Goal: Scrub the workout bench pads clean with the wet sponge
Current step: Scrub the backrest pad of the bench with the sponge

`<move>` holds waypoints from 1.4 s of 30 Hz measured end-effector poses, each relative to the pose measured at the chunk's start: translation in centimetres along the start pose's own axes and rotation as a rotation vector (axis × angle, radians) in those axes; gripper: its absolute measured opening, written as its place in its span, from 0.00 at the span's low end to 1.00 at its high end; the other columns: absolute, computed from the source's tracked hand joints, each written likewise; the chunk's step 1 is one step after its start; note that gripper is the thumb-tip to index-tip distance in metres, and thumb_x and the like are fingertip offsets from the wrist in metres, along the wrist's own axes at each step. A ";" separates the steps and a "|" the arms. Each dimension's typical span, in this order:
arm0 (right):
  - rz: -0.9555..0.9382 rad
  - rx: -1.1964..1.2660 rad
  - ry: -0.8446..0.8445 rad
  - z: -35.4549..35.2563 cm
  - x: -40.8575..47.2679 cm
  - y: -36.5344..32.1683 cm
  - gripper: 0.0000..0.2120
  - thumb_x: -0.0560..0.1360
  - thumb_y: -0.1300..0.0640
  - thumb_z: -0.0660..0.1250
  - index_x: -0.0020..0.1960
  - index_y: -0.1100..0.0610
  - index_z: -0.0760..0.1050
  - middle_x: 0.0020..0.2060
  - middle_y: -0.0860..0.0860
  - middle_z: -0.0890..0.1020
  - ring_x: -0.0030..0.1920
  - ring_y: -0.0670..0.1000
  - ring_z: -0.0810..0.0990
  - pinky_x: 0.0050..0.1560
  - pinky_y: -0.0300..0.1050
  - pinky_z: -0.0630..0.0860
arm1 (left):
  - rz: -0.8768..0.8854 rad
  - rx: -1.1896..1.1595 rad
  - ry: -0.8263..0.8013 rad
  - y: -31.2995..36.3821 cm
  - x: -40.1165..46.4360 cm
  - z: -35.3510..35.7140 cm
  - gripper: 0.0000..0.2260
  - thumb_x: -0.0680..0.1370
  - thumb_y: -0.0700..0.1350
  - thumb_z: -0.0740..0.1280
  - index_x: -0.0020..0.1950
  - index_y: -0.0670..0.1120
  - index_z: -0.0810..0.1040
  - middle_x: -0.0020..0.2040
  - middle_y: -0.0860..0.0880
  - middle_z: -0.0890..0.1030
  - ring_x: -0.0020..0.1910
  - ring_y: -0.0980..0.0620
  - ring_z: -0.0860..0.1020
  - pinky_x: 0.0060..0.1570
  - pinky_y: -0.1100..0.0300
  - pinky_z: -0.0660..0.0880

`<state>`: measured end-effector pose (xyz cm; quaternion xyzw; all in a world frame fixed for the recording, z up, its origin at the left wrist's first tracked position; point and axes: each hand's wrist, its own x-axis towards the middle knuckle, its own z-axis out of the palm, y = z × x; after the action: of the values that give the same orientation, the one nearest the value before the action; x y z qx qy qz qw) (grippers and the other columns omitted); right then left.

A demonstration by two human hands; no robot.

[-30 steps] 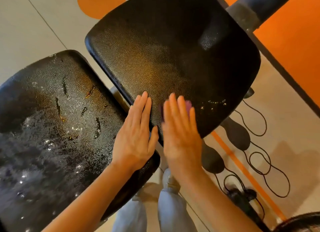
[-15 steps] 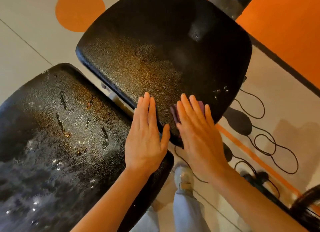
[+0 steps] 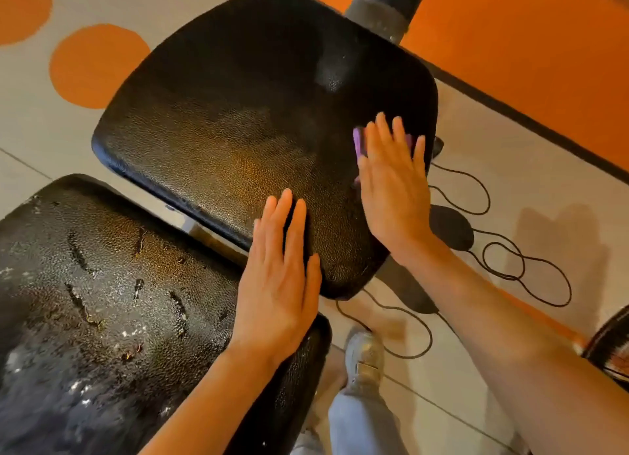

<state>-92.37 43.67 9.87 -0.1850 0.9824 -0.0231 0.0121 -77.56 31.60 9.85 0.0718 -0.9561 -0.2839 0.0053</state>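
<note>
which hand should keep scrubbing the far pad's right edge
Right. The right hand already presses the purple sponge flat on the far pad near that edge; the left hand lies flat at the pad's near corner, holding nothing.

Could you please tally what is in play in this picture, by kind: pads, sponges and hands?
Black bench pads: 2, the upper pad and the cracked lower pad.
Purple sponges: 1, the sponge under the right hand.
Hands: 2, counting the left hand flat across both pads.
Total: 5.

Sponge [image 3: 358, 141] under right hand [image 3: 391, 189] on far pad [image 3: 238, 114]; near pad [image 3: 102, 301] lower left.
</note>
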 end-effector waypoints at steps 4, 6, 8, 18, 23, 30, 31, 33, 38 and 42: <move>0.079 0.135 0.062 1.4 -6.4 -3.1 0.26 0.81 0.56 0.57 0.77 0.59 0.55 0.77 0.58 0.58 0.78 0.58 0.51 0.77 0.58 0.51 | 0.073 0.057 -0.054 0.6 1.8 0.7 0.25 0.83 0.48 0.49 0.79 0.39 0.55 0.80 0.42 0.53 0.80 0.47 0.47 0.79 0.50 0.47; -0.040 0.123 0.014 1.2 -10.7 -3.6 0.29 0.80 0.55 0.61 0.76 0.59 0.53 0.76 0.58 0.57 0.77 0.58 0.50 0.77 0.57 0.48 | 0.070 0.049 -0.073 0.5 1.9 0.9 0.25 0.83 0.48 0.48 0.79 0.38 0.54 0.80 0.42 0.52 0.80 0.47 0.47 0.79 0.53 0.45; -0.104 0.137 -0.007 1.2 -7.6 -0.9 0.26 0.80 0.56 0.58 0.76 0.58 0.56 0.76 0.58 0.59 0.77 0.58 0.52 0.77 0.56 0.48 | 0.069 0.015 -0.071 0.5 2.0 0.9 0.26 0.83 0.48 0.49 0.79 0.39 0.54 0.81 0.44 0.51 0.80 0.49 0.46 0.78 0.57 0.41; -0.060 0.184 -0.014 -0.2 -11.5 -2.7 0.24 0.79 0.55 0.50 0.74 0.59 0.63 0.74 0.58 0.65 0.75 0.59 0.60 0.73 0.60 0.61 | 0.058 0.016 -0.086 0.8 2.2 0.8 0.27 0.82 0.49 0.48 0.80 0.41 0.51 0.81 0.47 0.49 0.80 0.54 0.43 0.77 0.61 0.38; 0.054 0.169 -0.054 -0.1 2.0 3.2 0.24 0.82 0.57 0.51 0.77 0.57 0.55 0.78 0.56 0.56 0.78 0.57 0.50 0.76 0.53 0.46 | 0.077 0.099 -0.078 0.9 2.2 0.9 0.26 0.83 0.49 0.46 0.79 0.39 0.52 0.81 0.44 0.50 0.80 0.51 0.46 0.78 0.56 0.42; -0.197 0.195 -0.012 -0.2 -9.8 -2.3 0.24 0.80 0.58 0.53 0.76 0.58 0.61 0.76 0.56 0.62 0.77 0.57 0.56 0.76 0.56 0.52 | 0.079 0.033 -0.076 0.7 2.2 1.0 0.26 0.82 0.48 0.49 0.79 0.39 0.53 0.81 0.44 0.52 0.80 0.51 0.47 0.78 0.58 0.41; -0.279 0.211 -0.024 0.1 -9.3 -1.6 0.23 0.80 0.57 0.54 0.74 0.58 0.63 0.75 0.56 0.64 0.77 0.56 0.58 0.76 0.55 0.53 | 0.080 0.030 -0.074 0.7 2.2 1.1 0.26 0.82 0.48 0.49 0.79 0.39 0.53 0.81 0.44 0.52 0.80 0.51 0.47 0.78 0.58 0.41; -0.283 0.188 -0.033 0.2 -4.0 0.3 0.23 0.79 0.59 0.57 0.74 0.57 0.65 0.74 0.56 0.65 0.76 0.56 0.58 0.75 0.55 0.53 | 0.076 0.046 -0.063 0.7 2.1 1.2 0.26 0.83 0.47 0.49 0.79 0.39 0.53 0.80 0.43 0.52 0.80 0.50 0.48 0.78 0.58 0.41; 0.102 0.194 0.018 0.2 5.6 1.9 0.24 0.82 0.56 0.53 0.77 0.57 0.56 0.77 0.56 0.58 0.78 0.56 0.52 0.77 0.55 0.50 | 0.090 0.088 -0.054 0.8 2.1 1.3 0.26 0.83 0.47 0.48 0.79 0.37 0.53 0.80 0.42 0.52 0.80 0.48 0.49 0.78 0.57 0.41; -0.188 0.254 0.004 -0.1 -7.3 -1.8 0.24 0.79 0.59 0.53 0.75 0.57 0.61 0.76 0.55 0.63 0.77 0.56 0.57 0.77 0.56 0.53 | 0.081 0.065 -0.084 0.7 2.0 1.1 0.26 0.83 0.48 0.47 0.80 0.40 0.51 0.81 0.44 0.50 0.80 0.50 0.46 0.78 0.58 0.40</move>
<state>-84.94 44.68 10.14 -0.2730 0.9500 -0.1486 0.0310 -79.71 32.48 9.25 0.0209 -0.9664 -0.2549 -0.0258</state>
